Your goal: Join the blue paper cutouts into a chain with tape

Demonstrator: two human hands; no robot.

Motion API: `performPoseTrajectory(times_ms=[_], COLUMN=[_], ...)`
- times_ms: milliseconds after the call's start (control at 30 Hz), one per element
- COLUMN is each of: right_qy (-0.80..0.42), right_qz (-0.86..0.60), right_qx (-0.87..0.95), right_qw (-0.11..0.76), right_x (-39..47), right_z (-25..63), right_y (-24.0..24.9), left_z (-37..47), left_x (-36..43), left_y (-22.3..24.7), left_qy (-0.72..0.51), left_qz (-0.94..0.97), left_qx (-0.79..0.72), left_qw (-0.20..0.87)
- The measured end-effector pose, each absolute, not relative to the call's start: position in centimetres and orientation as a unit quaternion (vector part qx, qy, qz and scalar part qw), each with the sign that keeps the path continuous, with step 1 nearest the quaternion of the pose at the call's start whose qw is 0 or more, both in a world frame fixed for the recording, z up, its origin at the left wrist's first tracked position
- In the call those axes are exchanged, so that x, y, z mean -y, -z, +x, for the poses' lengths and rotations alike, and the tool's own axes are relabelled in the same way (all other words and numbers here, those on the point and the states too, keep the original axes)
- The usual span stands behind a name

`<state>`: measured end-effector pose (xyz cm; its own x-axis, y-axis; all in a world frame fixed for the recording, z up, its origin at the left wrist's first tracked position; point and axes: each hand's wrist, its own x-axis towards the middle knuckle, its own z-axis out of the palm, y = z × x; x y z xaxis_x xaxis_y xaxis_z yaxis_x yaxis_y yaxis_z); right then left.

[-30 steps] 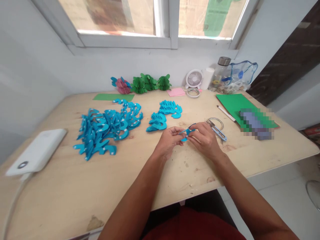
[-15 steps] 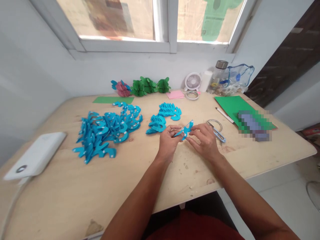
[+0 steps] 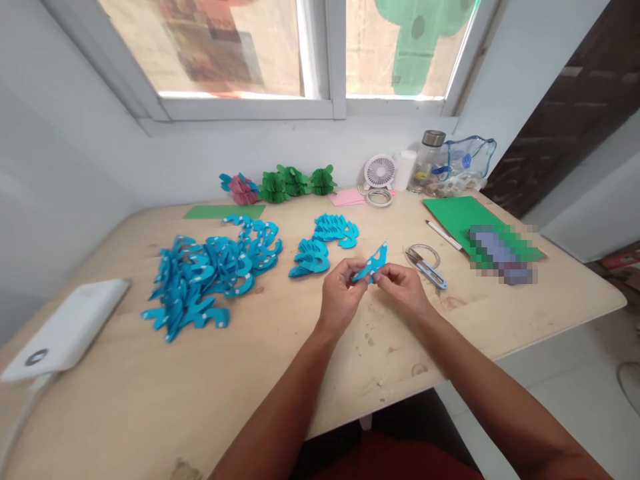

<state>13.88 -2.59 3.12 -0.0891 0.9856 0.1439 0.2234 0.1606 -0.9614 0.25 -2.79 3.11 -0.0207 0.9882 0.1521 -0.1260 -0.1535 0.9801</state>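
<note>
Between my hands is a blue paper cutout [image 3: 376, 259] with small white patches, raised a little over the table. My left hand [image 3: 343, 290] pinches its left end, and the fingers of my right hand [image 3: 403, 287] close on its lower right edge. Just beyond my left hand lie two fanned stacks of folded blue paper, a nearer stack [image 3: 311, 257] and a farther stack [image 3: 337, 229]. A large heap of blue paper cutouts [image 3: 210, 270], many with white patches, spreads over the table's left half. Thread snips [image 3: 427, 269] rest to the right of my right hand, by a tape ring [image 3: 431, 251].
On the wooden table [image 3: 280, 373] a white power bank [image 3: 75, 327] with a cable sits at left. Along the wall stand green paper shapes [image 3: 295, 182], a small fan [image 3: 379, 172] and a bottle [image 3: 427, 160]. Green sheets [image 3: 455, 210] and a pen [image 3: 443, 235] lie at right.
My right hand has drawn in closer to my left, its fingers now closed on the cutout's lower edge. The cutout looks flatter and more folded together. The view has shifted slightly.
</note>
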Motion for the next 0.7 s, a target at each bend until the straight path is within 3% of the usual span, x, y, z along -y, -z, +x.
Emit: performPoseTrajectory(times_ms=[267,400,700], right_qy=[-0.367,-0.378,-0.574], right_qz=[-0.522,-0.511,-0.434], right_qx=[0.607,0.610,0.488], right_qw=[0.473,0.474,0.495], right_x=[2.4,2.4,2.4], right_z=[14.3,14.1,14.5], right_y=[-2.8,-2.9,-3.0], left_z=[-0.9,-0.4,0.2], left_x=[2.5,2.5,2.7], left_y=[-4.0,-3.6,-3.4], left_qy=[-0.523,-0.528,-0.547], left_qz=[0.390,0.382,0.449], left_qx=[-0.339,-0.406,-0.440], left_qw=[0.678,0.640,0.553])
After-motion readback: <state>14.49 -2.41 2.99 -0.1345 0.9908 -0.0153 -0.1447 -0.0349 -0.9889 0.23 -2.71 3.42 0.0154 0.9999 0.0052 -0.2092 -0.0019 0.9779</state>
